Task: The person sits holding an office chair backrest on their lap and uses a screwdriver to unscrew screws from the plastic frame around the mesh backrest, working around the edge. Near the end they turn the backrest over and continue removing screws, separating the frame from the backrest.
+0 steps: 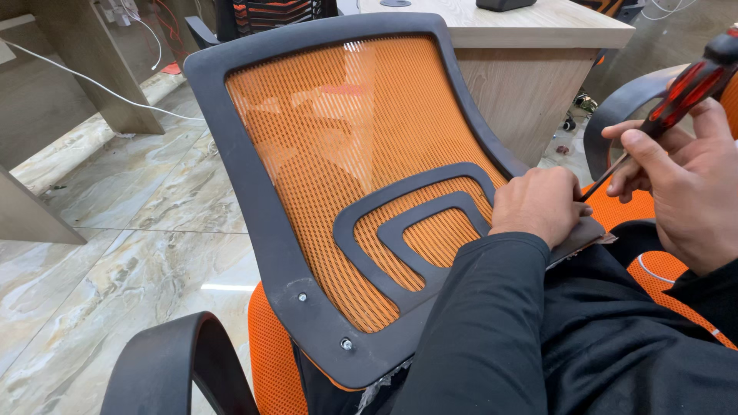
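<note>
An orange mesh chair backrest (338,146) with a dark grey plastic frame lies tilted across an orange seat. My left hand (538,204) rests closed on the frame's right edge, pressing it down. My right hand (688,184) grips a screwdriver (676,96) with a red and black handle; its shaft slants down towards my left hand, and the tip is hidden behind it. Two screws (347,344) show in the frame's lower plate.
A black armrest (181,361) curves at the lower left and another armrest (623,107) rises at the right. A wooden desk (530,54) stands behind the backrest. Marble floor tiles (138,200) spread to the left, crossed by a white cable (77,77).
</note>
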